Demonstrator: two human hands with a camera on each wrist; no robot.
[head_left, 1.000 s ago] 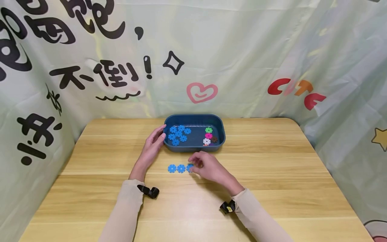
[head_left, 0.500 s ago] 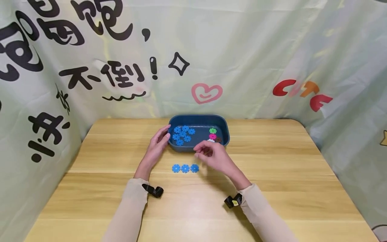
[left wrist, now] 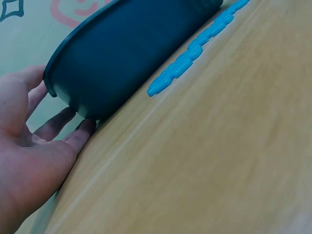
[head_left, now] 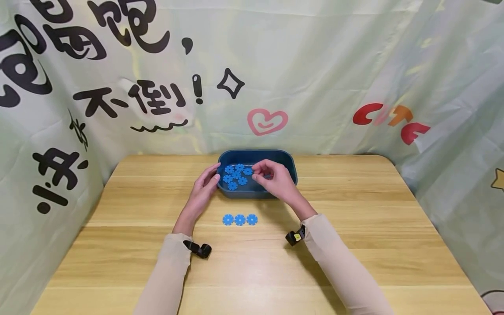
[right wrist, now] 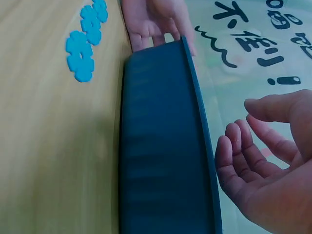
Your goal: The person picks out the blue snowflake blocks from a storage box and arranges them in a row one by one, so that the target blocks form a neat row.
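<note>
Nearest, two pale sleeves (head_left: 336,262) with a black wrist camera (head_left: 294,236) at the right cuff, on it a yellow mark too small to read. Beyond, on the wooden table (head_left: 240,271), a row (head_left: 240,220) of three blue discs, lying flat, side by side, in front of the box (head_left: 252,194). Left hand (head_left: 201,190): touches the box's left end, fingers spread and nearly straight, thumb lower on the same end. Right hand (head_left: 277,181): hovers over the box's right half, thumb and forefinger slightly apart at the tips, other fingers loosely curled, holding nothing visible. In the box's left half, a cluster (head_left: 236,176) of blue discs, partly overlapping, near the right fingertips. Farthest, a pale cloth (head_left: 319,78) with black characters, "不倒!" (head_left: 152,97) among them, a pink heart (head_left: 250,119) and, rightward, "CUTE" (head_left: 400,115) in red, pink and orange.
</note>
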